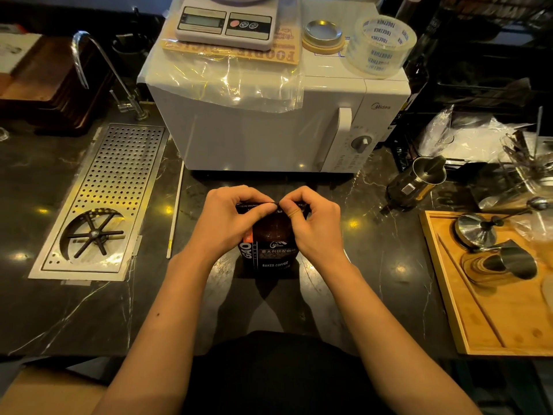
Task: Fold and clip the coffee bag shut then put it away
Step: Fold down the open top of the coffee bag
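A dark coffee bag (270, 248) with white lettering stands upright on the black marble counter (89, 310), just in front of the microwave. My left hand (232, 218) pinches the left part of the bag's top edge. My right hand (314, 223) pinches the right part of the same edge, thumbs and fingertips almost meeting in the middle. The top of the bag is pressed flat between the fingers. No clip shows in view.
A white microwave (269, 121) stands behind the bag, with a scale (227, 20), a tape roll (381, 46) and a lid on top. A perforated steel drip tray (104, 199) lies at left. A wooden tray (484, 289) with metal tools and a steel pitcher (414, 182) sit at right.
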The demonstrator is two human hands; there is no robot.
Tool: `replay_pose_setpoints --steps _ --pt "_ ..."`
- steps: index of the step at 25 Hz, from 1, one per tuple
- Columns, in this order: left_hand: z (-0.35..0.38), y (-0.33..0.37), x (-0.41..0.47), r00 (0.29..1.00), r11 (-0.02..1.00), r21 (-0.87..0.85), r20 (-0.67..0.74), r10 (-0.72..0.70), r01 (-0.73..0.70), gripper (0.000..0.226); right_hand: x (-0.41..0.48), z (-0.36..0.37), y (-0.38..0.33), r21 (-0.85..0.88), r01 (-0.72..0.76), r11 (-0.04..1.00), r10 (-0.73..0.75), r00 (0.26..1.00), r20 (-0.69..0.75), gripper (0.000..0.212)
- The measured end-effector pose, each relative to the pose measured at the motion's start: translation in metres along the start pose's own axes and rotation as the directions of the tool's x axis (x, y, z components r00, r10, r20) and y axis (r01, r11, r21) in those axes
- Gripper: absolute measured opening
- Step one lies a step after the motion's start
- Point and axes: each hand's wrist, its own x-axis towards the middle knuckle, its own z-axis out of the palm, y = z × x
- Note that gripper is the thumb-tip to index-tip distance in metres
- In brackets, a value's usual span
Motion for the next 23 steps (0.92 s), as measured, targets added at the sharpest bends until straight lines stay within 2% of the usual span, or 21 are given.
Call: replay_pose_setpoints --steps 6,12,17,21,23 --pt "-0.001 -0.006 -0.003 0.998 0.999 -0.036 -0.053 -0.018 0.016 0.008 0.001 -0.006 0.004 0.019 -0.008 1.000 0.008 1.000 0.010 0.009" --pt "-0.003 -0.011 -0.005 0.999 0.995 -0.096 0.006 -0.040 0.041 0.018 0.006 -0.017 0.004 0.058 -0.044 0.997 0.042 0.999 0.034 0.012" --pt "-0.001 -0.014 -0.009 0.992 0.998 -0.042 -0.118 -0.048 0.043 0.013 0.007 -0.027 0.005 0.011 -0.064 0.998 0.062 0.987 0.146 0.014" --pt "-0.008 -0.017 -0.004 0.998 0.994 -0.085 0.018 -0.061 0.062 0.018 0.004 -0.024 0.004 -0.003 -0.074 0.997 0.074 0.995 0.067 0.013" --pt "-0.008 -0.019 -0.006 0.997 0.992 -0.102 0.002 -0.074 0.073 0.017 0.003 -0.023 0.004 0.006 -0.079 0.997 0.079 0.996 0.029 0.015"
